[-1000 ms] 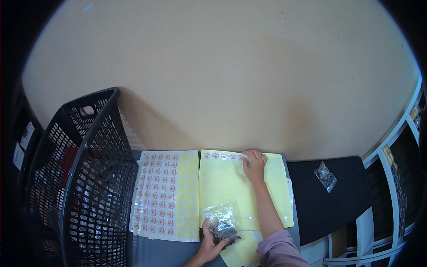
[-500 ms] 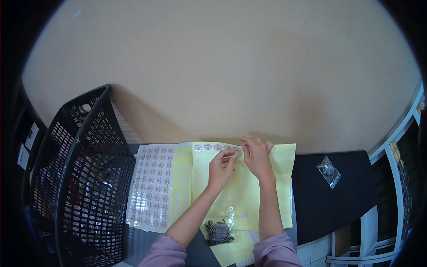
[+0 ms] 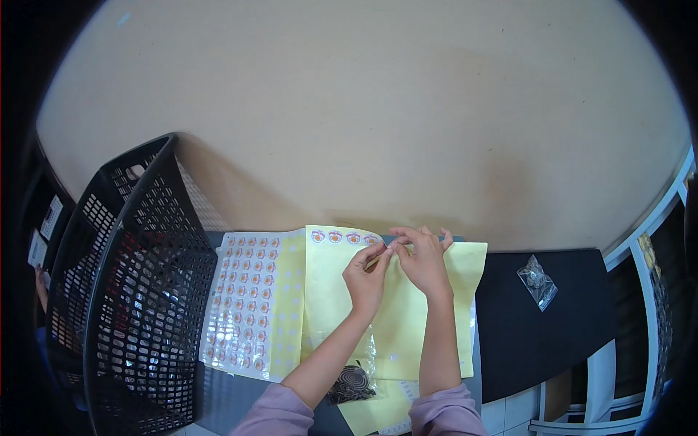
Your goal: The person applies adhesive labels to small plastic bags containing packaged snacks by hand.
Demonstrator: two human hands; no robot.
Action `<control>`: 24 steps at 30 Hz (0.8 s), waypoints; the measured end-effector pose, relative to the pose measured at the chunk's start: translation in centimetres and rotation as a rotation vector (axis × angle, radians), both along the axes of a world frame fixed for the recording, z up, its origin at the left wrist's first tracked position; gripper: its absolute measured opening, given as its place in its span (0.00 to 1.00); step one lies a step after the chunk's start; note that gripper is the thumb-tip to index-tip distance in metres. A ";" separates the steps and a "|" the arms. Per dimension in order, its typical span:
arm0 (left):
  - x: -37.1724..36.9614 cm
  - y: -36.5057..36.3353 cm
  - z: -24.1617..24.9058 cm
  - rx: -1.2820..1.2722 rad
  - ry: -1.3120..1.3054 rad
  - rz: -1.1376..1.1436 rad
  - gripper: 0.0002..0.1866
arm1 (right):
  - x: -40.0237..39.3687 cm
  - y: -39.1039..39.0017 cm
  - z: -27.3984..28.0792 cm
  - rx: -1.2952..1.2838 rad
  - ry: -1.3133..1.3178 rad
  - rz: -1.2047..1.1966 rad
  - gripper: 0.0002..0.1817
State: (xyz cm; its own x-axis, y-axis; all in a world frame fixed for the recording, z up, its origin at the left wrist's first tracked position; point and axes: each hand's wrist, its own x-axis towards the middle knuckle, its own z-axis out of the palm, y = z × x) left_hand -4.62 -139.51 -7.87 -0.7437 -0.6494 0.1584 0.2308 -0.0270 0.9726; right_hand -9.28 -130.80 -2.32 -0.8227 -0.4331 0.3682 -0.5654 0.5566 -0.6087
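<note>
A yellow backing sheet [image 3: 429,334] lies before me, with a short row of round, orange-centred stickers [image 3: 335,237] along its top edge. My left hand [image 3: 366,280] is closed in a pinch near the end of that row; whatever is between its fingertips is too small to make out. Touching or nearly touching those fingertips, my right hand [image 3: 425,267] pinches the bent top edge of the sheet, its other fingers spread. Below my left forearm sits a clear plastic bag [image 3: 352,383] with a dark coil inside, partly hidden by the arm.
A sheet full of stickers [image 3: 243,298] lies to the left. Beside it stands a tall black perforated basket [image 3: 145,291] holding shiny packets. On the black surface [image 3: 545,341] at right rests another small clear bag [image 3: 536,282]. A beige wall [image 3: 349,109] rises behind. At far left a person's hand [image 3: 40,283] shows.
My hands have come together at the sheet's top edge, the left moving toward the right. The top edge now bends between them. A person's hand has appeared at far left.
</note>
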 end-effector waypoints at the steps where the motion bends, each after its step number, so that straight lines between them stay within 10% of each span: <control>1: 0.0 0.0 -0.1 -0.017 0.014 0.006 0.11 | 0.0 0.0 -0.1 -0.001 0.003 0.002 0.11; 24: -0.2 -0.1 0.1 -0.012 -0.003 0.045 0.10 | 0.6 -1.0 0.0 -0.013 0.065 -0.040 0.11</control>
State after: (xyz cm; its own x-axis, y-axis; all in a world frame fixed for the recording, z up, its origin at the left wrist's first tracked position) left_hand -4.86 -139.62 -7.76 -0.7145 -0.6801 0.1639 0.2284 -0.0053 0.9735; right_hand -8.66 -131.80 -2.34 -0.8134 -0.3952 0.4268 -0.5815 0.5722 -0.5784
